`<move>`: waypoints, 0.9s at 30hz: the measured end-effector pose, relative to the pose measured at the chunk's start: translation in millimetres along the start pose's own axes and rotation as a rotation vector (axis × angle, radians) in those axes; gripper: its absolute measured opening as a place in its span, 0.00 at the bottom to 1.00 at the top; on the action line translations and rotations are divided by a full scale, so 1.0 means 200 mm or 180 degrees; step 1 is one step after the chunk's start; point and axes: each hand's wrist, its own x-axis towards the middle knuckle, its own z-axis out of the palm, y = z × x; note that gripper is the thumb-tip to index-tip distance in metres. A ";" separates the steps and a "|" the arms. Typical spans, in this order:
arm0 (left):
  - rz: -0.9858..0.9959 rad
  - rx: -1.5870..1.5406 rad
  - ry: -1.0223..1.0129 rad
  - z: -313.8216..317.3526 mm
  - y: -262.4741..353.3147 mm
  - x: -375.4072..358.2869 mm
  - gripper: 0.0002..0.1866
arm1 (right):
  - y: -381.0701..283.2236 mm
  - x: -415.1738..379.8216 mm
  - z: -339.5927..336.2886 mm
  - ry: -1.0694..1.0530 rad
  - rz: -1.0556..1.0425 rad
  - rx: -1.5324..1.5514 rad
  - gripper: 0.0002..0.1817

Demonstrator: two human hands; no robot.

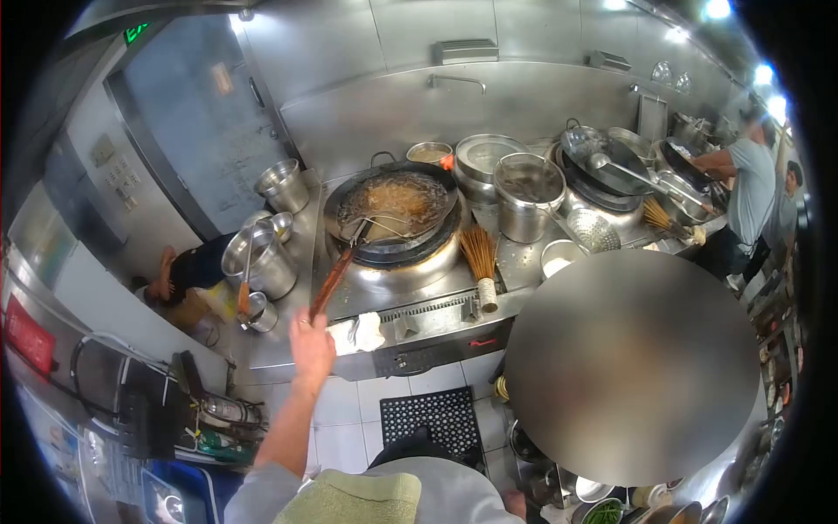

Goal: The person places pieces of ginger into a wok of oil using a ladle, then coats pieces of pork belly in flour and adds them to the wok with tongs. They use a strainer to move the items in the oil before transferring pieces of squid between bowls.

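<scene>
My left hand (312,349) is closed round the reddish wooden handle (334,284) of a wire skimmer (384,229). The skimmer's metal end reaches into a black wok (333,210) of bubbling brown liquid, where golden-brown pieces float. Beside the grip, a crumpled white cloth (370,332) lies on the stove's front edge. Only a small part of my right hand (515,504) shows, low by my body; its fingers cannot be made out.
Right of the wok are a bamboo brush (478,262), a tall steel pot (526,220) and a perforated ladle (595,230). A second wok (602,179) holds a ladle. A co-worker (752,179) stands far right; another person (188,271) is at left. A blurred disc covers the lower right.
</scene>
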 end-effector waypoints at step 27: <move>0.0160 -0.0503 -0.1530 -0.03 -0.35 0.52 0.32 | -2.10 -0.28 -1.13 0.1235 -0.3003 0.3529 0.18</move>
